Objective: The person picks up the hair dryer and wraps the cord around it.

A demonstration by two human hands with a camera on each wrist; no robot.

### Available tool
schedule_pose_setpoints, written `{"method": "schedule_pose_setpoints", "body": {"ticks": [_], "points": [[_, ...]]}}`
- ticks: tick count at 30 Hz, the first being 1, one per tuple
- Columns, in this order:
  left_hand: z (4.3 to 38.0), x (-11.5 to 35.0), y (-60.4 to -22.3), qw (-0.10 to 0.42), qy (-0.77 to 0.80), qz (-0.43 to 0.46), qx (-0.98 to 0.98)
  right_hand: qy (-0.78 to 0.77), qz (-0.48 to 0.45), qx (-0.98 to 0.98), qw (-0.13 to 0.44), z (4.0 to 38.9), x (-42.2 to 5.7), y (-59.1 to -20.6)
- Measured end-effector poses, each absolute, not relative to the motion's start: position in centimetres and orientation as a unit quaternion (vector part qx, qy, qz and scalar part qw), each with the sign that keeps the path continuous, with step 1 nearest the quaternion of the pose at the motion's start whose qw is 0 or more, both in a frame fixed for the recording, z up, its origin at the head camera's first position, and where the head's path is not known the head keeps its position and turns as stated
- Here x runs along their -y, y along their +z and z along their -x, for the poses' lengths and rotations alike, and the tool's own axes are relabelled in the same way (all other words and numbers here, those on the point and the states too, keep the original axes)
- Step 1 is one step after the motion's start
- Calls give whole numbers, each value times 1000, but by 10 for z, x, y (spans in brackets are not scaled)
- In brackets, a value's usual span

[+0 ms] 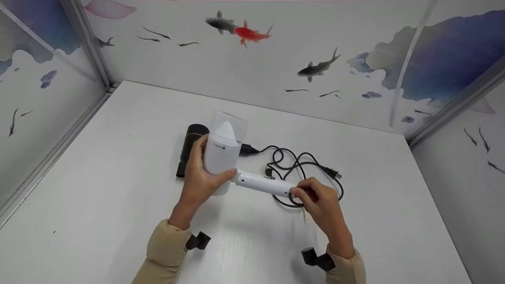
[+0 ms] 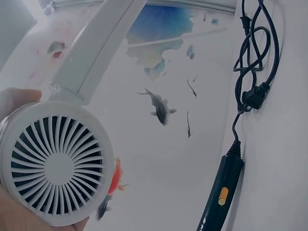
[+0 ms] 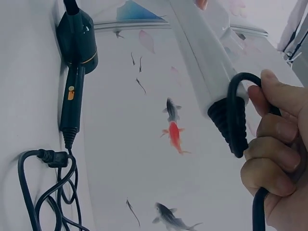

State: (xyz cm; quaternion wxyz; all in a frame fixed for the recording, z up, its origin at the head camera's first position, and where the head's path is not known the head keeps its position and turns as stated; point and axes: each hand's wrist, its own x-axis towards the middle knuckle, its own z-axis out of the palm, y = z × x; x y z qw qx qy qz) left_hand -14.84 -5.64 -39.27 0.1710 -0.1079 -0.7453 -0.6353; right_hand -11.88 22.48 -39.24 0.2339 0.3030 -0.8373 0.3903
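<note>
A white hair dryer (image 1: 221,159) with a clear flat nozzle (image 1: 236,124) is held over the table. My left hand (image 1: 199,175) grips its body, thumb toward the base of the handle (image 1: 262,184). In the left wrist view, the round slotted grille (image 2: 58,169) shows beside the fingers. At the handle's lower end, my right hand (image 1: 325,205) pinches the dryer's black cord (image 3: 233,98). The right wrist view shows that cord bent back in a loop beside its ribbed sleeve (image 3: 226,125), with fingers curled round it.
A black hair dryer (image 1: 192,138) lies on the white table (image 1: 244,244) behind my left hand. Loosely coiled black cords (image 1: 302,154) with a plug (image 1: 334,172) lie to its right. White panels (image 1: 252,71) painted with fish enclose the table at the back and sides.
</note>
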Motion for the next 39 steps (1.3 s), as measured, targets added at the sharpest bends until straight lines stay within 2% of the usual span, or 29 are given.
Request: {"method": "schedule_pose_setpoints", "body": {"ticks": [5, 14, 20, 28, 35, 39], "points": [[147, 58, -388, 143, -657, 129, 729, 445, -235, 839, 206, 117, -227, -388], [146, 60, -384, 94, -742, 142, 649, 647, -171, 736, 102, 108, -228, -373], [144, 59, -383, 87, -777, 135, 609, 635, -138, 756, 77, 106, -223, -371], [145, 59, -385, 127, -789, 106, 591, 506, -142, 847, 80, 102, -203, -378], [144, 59, -386, 181, -767, 90, 609, 378, -220, 888, 142, 105, -202, -385], [145, 59, -387, 225, -743, 88, 624, 345, -249, 894, 143, 106, -206, -385]]}}
